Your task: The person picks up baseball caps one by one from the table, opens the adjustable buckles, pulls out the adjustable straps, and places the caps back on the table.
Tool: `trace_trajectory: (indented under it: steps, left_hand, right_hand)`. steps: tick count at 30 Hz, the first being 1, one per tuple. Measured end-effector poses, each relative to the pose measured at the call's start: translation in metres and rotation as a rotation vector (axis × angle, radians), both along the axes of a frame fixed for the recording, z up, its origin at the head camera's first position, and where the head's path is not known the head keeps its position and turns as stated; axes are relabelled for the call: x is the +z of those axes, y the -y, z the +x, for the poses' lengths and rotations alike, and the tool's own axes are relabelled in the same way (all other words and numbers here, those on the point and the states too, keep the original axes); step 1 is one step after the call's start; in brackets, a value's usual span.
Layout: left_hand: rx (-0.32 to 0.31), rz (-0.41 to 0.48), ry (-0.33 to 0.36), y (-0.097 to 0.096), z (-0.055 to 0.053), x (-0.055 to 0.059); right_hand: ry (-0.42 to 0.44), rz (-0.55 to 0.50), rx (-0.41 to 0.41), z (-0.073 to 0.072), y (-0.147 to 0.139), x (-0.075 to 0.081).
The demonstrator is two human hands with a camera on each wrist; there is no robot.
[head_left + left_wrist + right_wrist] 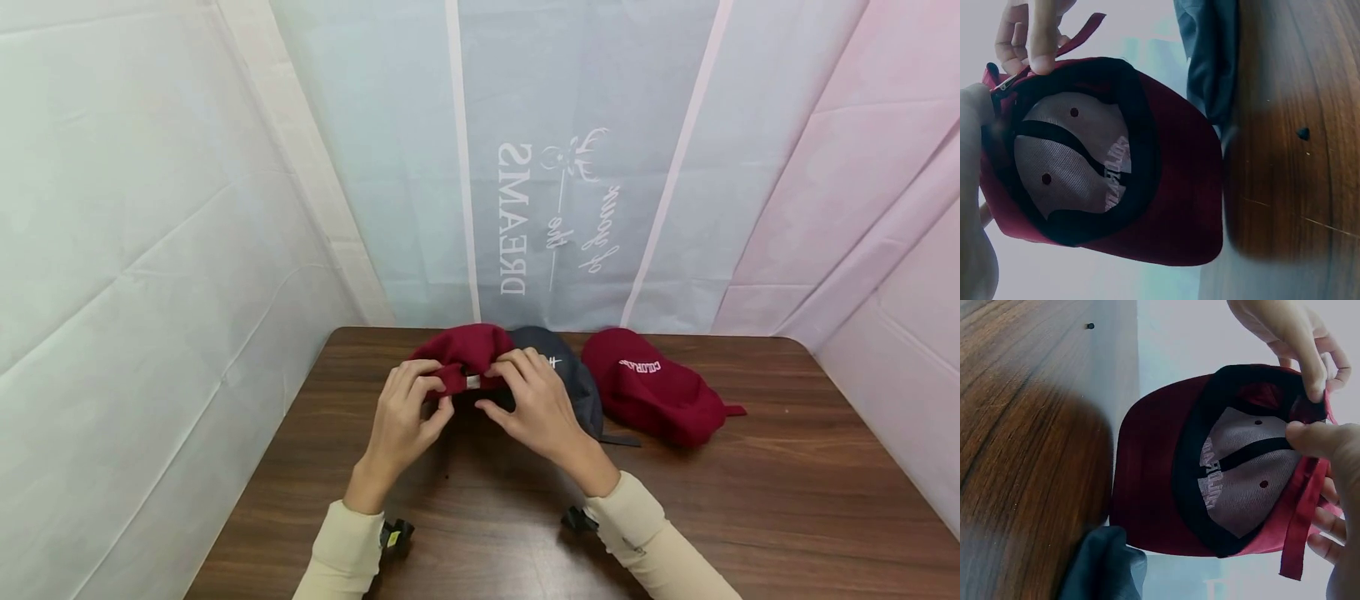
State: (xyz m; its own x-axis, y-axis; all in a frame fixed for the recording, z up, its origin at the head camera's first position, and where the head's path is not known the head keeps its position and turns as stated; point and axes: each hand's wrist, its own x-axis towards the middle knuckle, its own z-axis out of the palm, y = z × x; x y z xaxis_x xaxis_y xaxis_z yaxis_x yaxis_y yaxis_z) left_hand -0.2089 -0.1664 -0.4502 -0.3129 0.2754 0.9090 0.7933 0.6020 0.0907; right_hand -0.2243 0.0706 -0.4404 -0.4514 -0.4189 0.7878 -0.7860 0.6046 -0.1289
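Note:
A dark red baseball cap (468, 343) is held up by its back, over the far part of the table. My left hand (405, 412) grips one side of its back strap. With thumb and fingers my right hand (542, 407) pinches the other side. In the left wrist view the cap's lined inside (1072, 162) faces the camera, with white lettering seen through from behind. A metal buckle (1007, 82) sits on the strap there. The strap's loose end (1296, 550) hangs free in the right wrist view.
A dark grey cap (577, 383) lies close behind my right hand, its strap on the wood. Right of it rests a second dark red cap (652, 387) with white lettering. A small dark speck (1302, 133) lies on the table (810, 483). Fabric walls (390, 167) stand around.

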Motion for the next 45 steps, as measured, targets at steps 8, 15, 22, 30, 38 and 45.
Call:
trace_trajectory:
  steps: [8, 15, 22, 30, 38, 45]
  left_hand:
    - [-0.011, 0.03, -0.003, -0.005, 0.0, 0.008]
    - [-0.015, 0.042, -0.007, -0.008, -0.001, 0.015]
    - [-0.011, 0.05, -0.012, -0.008, -0.001, 0.021]
    - [-0.017, 0.071, 0.004, -0.009, 0.001, 0.031]
    - [-0.054, 0.082, 0.036, -0.01, 0.003, 0.03]
    - [-0.102, 0.077, 0.066, -0.016, 0.004, 0.03]
  right_hand:
    - [-0.003, -0.03, -0.012, 0.0, 0.0, 0.006]
    - [-0.006, -0.074, 0.001, 0.001, -0.001, 0.011]
    - [0.008, -0.126, 0.038, 0.003, -0.001, 0.019]
    - [0.009, -0.145, 0.054, 0.007, -0.002, 0.029]
    - [0.044, -0.148, 0.059, 0.017, -0.006, 0.037]
    - [0.059, -0.161, 0.061, 0.023, -0.014, 0.039]
